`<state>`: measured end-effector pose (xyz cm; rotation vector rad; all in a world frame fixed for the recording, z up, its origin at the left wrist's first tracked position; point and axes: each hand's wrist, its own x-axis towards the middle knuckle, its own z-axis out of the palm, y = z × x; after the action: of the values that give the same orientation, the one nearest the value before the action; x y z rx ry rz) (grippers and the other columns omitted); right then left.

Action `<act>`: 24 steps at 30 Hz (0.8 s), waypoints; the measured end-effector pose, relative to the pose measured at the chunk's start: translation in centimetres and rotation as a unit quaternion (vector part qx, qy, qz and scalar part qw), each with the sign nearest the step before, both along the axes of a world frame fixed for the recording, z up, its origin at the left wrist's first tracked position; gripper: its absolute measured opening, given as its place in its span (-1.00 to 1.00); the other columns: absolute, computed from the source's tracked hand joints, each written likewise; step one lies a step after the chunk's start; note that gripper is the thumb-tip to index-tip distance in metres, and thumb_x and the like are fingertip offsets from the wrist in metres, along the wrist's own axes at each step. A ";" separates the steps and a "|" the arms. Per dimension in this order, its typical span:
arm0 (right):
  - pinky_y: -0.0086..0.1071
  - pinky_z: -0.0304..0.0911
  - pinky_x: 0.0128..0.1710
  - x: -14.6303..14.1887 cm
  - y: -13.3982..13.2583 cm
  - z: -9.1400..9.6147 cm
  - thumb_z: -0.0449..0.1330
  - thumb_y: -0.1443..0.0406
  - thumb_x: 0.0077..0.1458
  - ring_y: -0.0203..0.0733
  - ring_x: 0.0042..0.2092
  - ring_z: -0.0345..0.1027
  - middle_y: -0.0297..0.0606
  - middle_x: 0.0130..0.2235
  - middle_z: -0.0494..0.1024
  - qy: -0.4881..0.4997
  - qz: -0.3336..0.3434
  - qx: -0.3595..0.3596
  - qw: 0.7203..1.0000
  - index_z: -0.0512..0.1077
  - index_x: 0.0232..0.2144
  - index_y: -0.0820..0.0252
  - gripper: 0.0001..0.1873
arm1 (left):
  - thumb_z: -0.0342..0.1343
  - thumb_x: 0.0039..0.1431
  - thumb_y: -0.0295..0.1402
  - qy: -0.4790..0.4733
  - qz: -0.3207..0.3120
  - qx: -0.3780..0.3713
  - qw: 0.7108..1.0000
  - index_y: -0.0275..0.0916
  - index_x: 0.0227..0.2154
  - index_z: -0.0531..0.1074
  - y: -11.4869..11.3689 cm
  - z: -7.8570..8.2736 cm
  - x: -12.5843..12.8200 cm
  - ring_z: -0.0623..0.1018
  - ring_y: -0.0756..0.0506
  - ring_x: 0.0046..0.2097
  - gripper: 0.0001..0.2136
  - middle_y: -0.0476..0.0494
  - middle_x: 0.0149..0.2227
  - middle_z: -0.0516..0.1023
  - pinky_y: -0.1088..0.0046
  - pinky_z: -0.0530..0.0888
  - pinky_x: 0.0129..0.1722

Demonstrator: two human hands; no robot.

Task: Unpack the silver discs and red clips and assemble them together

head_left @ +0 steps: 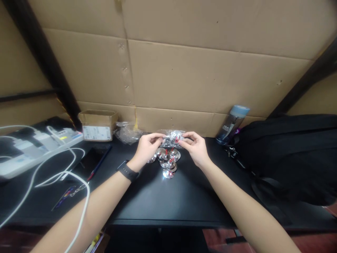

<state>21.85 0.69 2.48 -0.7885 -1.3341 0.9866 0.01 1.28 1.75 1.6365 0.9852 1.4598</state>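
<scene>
Both hands are at the far side of the black table, near the cardboard wall. My left hand [149, 147] pinches the left side of a clear plastic bag [170, 134], thumb and forefinger together. At the bag's right side my right hand [197, 147] is also closed in a pinch, beside a bit of red. Whether that red belongs to something inside the bag or in the fingers is unclear. Just in front of the bag lies a pile of small silver finger cymbals [168, 163] with red loops, several overlapping.
An open cardboard box [98, 117] and crumpled clear plastic [127, 133] are at the back left. A power strip [15, 165] with white cables, a dark phone [92, 160] and a keychain [68, 195] lie left. On the right are a bottle [231, 124] and black backpack [289, 158].
</scene>
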 end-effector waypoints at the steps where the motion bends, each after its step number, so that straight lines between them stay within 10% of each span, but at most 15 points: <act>1: -0.22 0.51 -0.15 0.0 0.0 0.0 0.52 0.21 -0.14 -0.15 -0.24 0.54 -0.28 -0.27 0.57 -0.002 -0.003 0.004 1.000 0.47 -0.31 0.13 -0.62 | 0.24 0.19 -0.25 0.003 -0.002 0.001 1.000 -0.24 -0.17 0.64 0.0 0.1 0.0 0.66 -0.18 -0.12 -0.77 -0.21 -0.14 0.69 0.27 0.56 -0.03; 16: -0.16 0.47 -0.03 -0.2 0.0 -0.1 0.52 0.19 -0.13 -0.12 -0.19 0.55 -0.23 -0.27 0.64 -0.020 -0.015 0.024 0.999 0.53 -0.33 0.15 -0.67 | 0.39 0.03 -0.11 0.011 -0.046 -0.095 0.994 -0.29 -0.19 0.62 0.2 -1.0 0.2 0.64 -0.15 -0.33 -0.62 -0.25 -0.24 0.69 0.38 0.56 -0.36; 24: -0.19 0.46 -0.04 2.0 1.8 0.2 0.52 0.24 -0.16 -0.13 -0.19 0.55 -0.24 -0.26 0.62 0.008 -0.082 0.039 0.996 0.51 -0.33 0.15 -0.66 | 0.38 0.03 -0.17 0.031 0.040 -0.013 0.999 -0.28 -0.29 0.63 1.4 -1.2 -0.6 0.65 -0.18 -0.16 -0.72 -0.25 -0.17 0.68 0.26 0.55 -0.06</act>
<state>23.82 2.48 2.64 -0.8155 -1.2657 0.8044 -0.60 2.64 0.59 1.6482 1.1110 1.4507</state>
